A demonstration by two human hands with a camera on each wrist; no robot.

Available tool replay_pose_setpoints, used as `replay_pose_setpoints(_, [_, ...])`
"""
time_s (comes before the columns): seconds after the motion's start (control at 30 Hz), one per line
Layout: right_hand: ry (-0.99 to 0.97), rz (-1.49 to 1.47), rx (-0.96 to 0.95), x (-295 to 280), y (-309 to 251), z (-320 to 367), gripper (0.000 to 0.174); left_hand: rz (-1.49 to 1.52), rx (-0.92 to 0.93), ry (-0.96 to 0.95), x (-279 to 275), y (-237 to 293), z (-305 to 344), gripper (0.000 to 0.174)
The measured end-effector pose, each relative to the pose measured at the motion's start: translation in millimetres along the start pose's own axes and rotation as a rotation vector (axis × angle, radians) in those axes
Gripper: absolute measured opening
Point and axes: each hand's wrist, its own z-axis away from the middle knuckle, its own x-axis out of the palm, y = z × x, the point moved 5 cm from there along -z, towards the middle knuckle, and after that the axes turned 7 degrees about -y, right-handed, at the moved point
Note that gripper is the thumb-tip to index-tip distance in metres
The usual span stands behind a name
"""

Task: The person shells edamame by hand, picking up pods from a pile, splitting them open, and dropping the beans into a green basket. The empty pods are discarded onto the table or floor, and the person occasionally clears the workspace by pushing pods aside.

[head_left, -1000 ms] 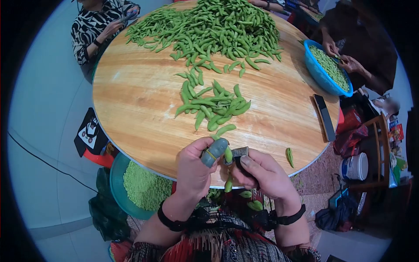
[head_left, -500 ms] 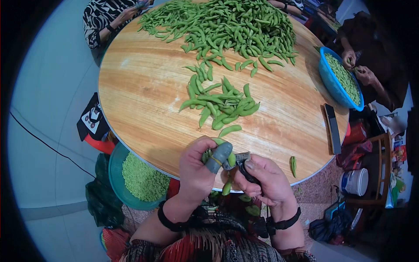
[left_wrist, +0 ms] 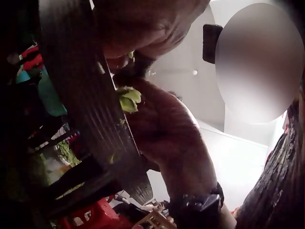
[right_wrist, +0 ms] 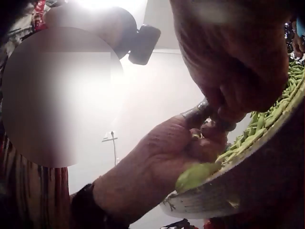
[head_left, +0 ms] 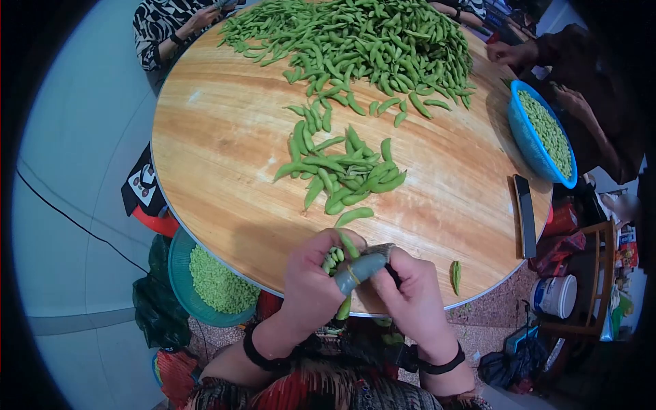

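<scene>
Over the table's near edge, my left hand (head_left: 311,294) holds a green edamame pod (head_left: 348,243), its thumb in a grey-green cover (head_left: 361,272) with a yellow band. Several shelled beans (head_left: 333,260) show in the curl of that hand. My right hand (head_left: 418,297) meets the left thumb, its fingers curled in at the pod, a grey woven wrap (head_left: 381,253) on one finger. Part of the pod is hidden behind the thumb cover. Another pod (head_left: 344,309) hangs below the left hand; a pale green pod (right_wrist: 195,177) shows beneath that hand in the right wrist view.
A big heap of pods (head_left: 369,44) covers the far side of the round wooden table (head_left: 219,150), with a smaller pile (head_left: 348,167) nearer. At right are a blue basin (head_left: 529,143) of beans and a dark phone (head_left: 525,215). A green basket (head_left: 181,273) of beans stands lower left.
My left thumb has swung rightward and down across the pod toward the right fingers. Beans in the left hand now show more plainly. Across the table, a person's hand has moved away from the basin.
</scene>
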Motion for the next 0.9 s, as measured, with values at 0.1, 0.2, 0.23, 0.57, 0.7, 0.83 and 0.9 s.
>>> replay_pose_setpoints(0.1, [0.075, 0.251, -0.086, -9.0, -2.8, -4.3, 0.016, -0.11, 0.031, 0.052, -1.4, 0.7, -2.6, 0.024])
replay_pose_setpoints(0.2, [-0.04, -0.197, 0.201, -11.7, 10.6, -4.1, 0.017, -0.077, -0.022, -0.022, -1.7, 1.6, -2.8, 0.029])
replay_pose_setpoints(0.23, [-0.061, -0.181, 0.223, -11.4, 11.0, -2.8, 0.018, -0.075, -0.018, -0.025, -3.3, 0.7, -3.4, 0.029])
replay_pose_setpoints(0.57, [0.08, 0.331, -0.223, -4.5, -19.7, -3.5, 0.015, -0.434, 0.207, -0.305, -6.0, 21.4, 1.2, 0.047])
replay_pose_setpoints(0.7, [0.109, 0.448, -0.258, 5.8, -21.7, 1.0, 0.015, -0.053, 0.166, -0.498, -13.1, 11.4, -2.8, 0.052])
replay_pose_setpoints(0.83, [0.077, 0.319, -0.203, 8.3, -18.8, -3.2, 0.014, -0.451, 0.109, -0.531, -19.2, 28.8, -3.4, 0.052])
replay_pose_setpoints(0.9, [0.08, 0.371, -0.203, 10.9, -21.6, -2.0, 0.015, -0.47, 0.161, -0.563, -20.5, 29.9, -2.9, 0.05])
